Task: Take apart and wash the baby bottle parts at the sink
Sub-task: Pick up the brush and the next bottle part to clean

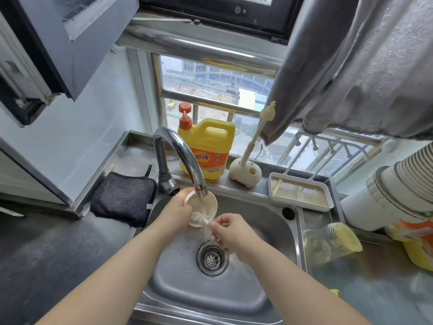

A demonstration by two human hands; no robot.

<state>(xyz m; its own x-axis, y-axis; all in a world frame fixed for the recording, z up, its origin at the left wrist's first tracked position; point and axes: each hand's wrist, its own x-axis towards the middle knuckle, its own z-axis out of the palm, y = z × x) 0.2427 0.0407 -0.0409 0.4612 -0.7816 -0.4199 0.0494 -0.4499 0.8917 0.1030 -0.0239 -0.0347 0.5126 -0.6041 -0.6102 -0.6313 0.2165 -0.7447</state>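
My left hand (174, 211) grips a cream round bottle part (206, 207), cup-like, held under the spout of the tap (187, 158) over the steel sink (276, 221). Water runs into it. My right hand (230, 232) pinches a small whitish brush or soft piece (199, 218) that reaches into the cup; which it is I cannot tell. The clear glass bottle body (328, 242) lies on its side on the counter to the right of the sink.
A yellow dish soap jug (208, 148) and a cream brush stand with a long bottle brush (246, 171) sit on the ledge behind the sink. A white drying tray (301, 195) is at the right, a black cloth (124, 198) at the left. The drain strainer (212, 258) lies below my hands.
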